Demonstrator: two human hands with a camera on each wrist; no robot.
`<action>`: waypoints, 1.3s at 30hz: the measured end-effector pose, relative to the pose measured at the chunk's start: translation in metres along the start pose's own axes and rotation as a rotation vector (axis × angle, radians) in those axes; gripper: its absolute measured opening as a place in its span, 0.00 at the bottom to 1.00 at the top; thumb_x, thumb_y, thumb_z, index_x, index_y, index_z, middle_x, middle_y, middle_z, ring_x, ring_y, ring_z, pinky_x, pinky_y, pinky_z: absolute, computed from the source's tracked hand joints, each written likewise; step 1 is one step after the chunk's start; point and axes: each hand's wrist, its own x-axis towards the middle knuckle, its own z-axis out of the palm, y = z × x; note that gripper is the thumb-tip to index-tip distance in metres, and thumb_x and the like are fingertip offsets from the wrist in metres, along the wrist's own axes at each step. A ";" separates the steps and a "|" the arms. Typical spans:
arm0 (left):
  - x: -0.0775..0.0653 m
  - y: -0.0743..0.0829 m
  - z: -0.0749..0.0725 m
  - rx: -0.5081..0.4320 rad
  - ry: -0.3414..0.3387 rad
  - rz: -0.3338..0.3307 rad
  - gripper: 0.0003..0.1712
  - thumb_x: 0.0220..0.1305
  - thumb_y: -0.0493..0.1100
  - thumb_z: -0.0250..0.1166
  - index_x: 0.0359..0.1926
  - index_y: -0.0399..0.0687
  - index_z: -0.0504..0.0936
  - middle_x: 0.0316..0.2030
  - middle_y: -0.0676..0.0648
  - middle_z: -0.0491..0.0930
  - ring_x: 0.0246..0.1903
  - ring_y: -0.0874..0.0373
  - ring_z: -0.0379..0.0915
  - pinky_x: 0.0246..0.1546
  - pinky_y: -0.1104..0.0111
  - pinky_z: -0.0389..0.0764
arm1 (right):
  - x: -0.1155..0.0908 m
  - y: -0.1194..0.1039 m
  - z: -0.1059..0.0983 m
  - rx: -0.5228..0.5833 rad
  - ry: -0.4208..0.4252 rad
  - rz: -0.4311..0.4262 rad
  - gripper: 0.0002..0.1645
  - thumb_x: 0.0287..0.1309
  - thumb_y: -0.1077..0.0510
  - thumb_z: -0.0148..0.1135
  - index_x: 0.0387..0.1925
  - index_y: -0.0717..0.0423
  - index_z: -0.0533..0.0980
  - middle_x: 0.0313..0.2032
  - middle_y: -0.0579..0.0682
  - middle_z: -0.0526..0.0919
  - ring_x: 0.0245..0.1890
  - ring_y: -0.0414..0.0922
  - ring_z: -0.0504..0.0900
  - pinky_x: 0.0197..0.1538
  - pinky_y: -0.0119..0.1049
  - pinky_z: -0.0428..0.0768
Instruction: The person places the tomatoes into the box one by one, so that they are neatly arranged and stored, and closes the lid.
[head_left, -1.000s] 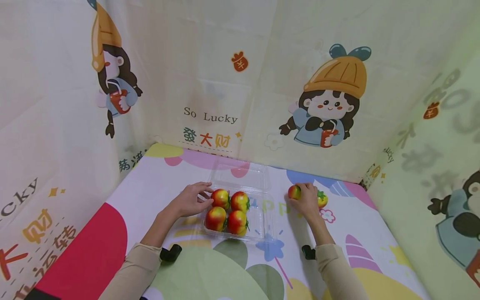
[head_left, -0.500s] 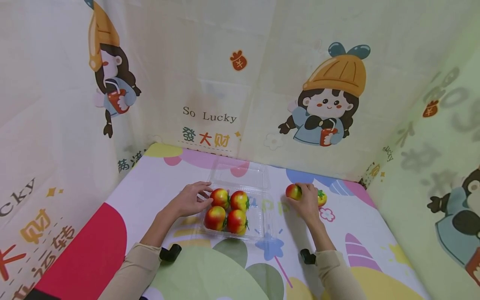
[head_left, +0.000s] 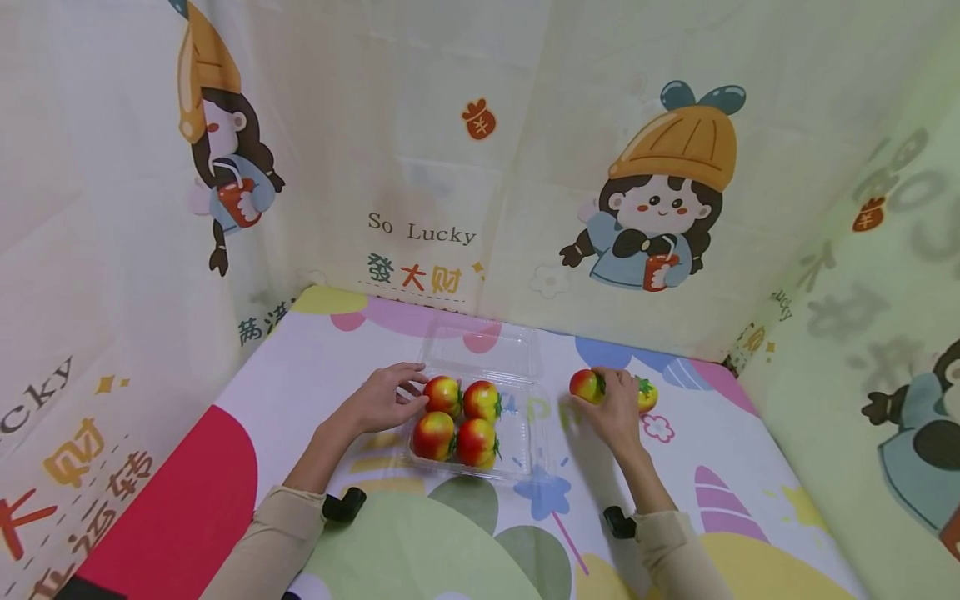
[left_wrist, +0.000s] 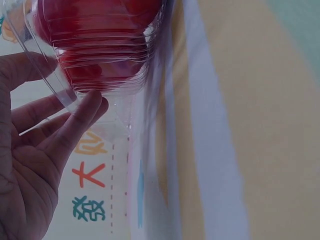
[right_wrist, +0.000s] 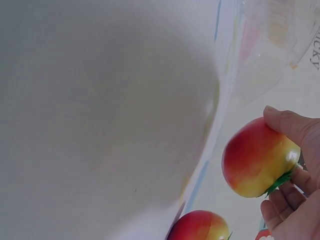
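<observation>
- The left hand [head_left: 381,402] holds the left rim of a clear container [head_left: 525,446], its bent thumb and fingers on either side of the plastic edge.
- The right hand [head_left: 618,407] grips one red-and-yellow fruit [head_left: 582,386] between thumb and fingers, partly open around it, raised over the surface [head_left: 322,367] to the right of the container.
- Four matching fruits [head_left: 476,442] sit in the container's left part.
- Its lid [head_left: 480,348] lies folded back on the far side.
- Another fruit [head_left: 647,397] rests just right of the right hand.
</observation>
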 end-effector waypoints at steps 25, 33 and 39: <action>0.001 -0.001 0.002 0.004 0.009 0.015 0.20 0.66 0.41 0.69 0.55 0.34 0.83 0.65 0.33 0.75 0.44 0.51 0.86 0.42 0.65 0.88 | -0.023 -0.016 -0.008 0.081 0.050 0.004 0.38 0.48 0.53 0.82 0.57 0.65 0.75 0.53 0.62 0.73 0.58 0.58 0.66 0.63 0.56 0.70; 0.001 0.001 0.001 0.007 0.012 0.009 0.21 0.66 0.41 0.69 0.56 0.34 0.83 0.64 0.33 0.76 0.45 0.50 0.85 0.42 0.64 0.88 | -0.027 -0.022 -0.008 0.105 0.098 -0.035 0.38 0.46 0.53 0.83 0.56 0.64 0.76 0.50 0.62 0.74 0.55 0.58 0.68 0.60 0.55 0.69; 0.001 0.000 0.000 0.007 0.006 0.002 0.22 0.66 0.42 0.69 0.57 0.34 0.82 0.64 0.33 0.76 0.45 0.50 0.85 0.42 0.65 0.88 | -0.030 -0.026 -0.006 0.120 0.102 -0.016 0.38 0.46 0.53 0.82 0.57 0.63 0.75 0.52 0.61 0.75 0.57 0.58 0.68 0.62 0.57 0.70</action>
